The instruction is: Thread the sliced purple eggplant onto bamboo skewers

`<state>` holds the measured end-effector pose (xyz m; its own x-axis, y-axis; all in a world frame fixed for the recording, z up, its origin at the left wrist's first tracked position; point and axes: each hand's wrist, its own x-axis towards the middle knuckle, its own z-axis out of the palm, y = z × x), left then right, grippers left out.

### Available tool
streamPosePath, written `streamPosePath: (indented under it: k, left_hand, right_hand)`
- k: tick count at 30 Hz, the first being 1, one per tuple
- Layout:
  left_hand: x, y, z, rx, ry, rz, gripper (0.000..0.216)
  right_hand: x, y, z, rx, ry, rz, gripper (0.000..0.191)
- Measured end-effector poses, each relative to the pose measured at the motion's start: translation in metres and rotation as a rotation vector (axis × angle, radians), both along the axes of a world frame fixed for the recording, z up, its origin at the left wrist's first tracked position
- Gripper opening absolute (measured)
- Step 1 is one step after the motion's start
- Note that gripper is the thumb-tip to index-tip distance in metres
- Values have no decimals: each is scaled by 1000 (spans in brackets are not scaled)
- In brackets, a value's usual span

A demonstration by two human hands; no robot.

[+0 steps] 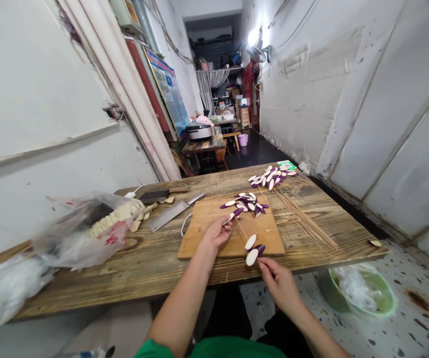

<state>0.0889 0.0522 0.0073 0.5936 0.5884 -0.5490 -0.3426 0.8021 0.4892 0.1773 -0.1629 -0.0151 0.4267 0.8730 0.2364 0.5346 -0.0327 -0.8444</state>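
One skewer (241,229), pinched by right grip (280,284), slants forward-left; left grip (217,232) pinches eggplant (237,212).

Room: cutting brd (197,228), L strip; cleaver (169,215) blocks L, skewers (307,220) R, slices (251,206) at back.

A person's bright green top (236,348), short left sleeve (153,349) in the same green, black legwear (226,315), bare forearms (189,288), bare wrists (209,245), left hand (217,233) uncovered, right hand (279,282) likewise bare.
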Motion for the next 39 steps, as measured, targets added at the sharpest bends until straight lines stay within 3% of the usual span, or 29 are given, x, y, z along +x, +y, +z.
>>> streamPosePath:
  k: [4,9,20,31,39]
  left_hand:
    - [-5,0,1,-52,-15,16,13]
    - [-7,-3,2,-3,-6,110,15]
    - [-10,-4,1,25,52,93,13]
    - [-8,-12,1,5,56,-21,10]
    - [3,-49,-5,146,45,-183,4]
  right_hand:
    - [-4,-3,1,-9,-2,17,31]
    - [-7,-2,1,-40,5,32,33]
    - [-8,-4,1,-31,-15,39,33]
    - [-11,-5,1,-29,-20,26,34]
    - [-2,11,-3,14,-67,-74,36]
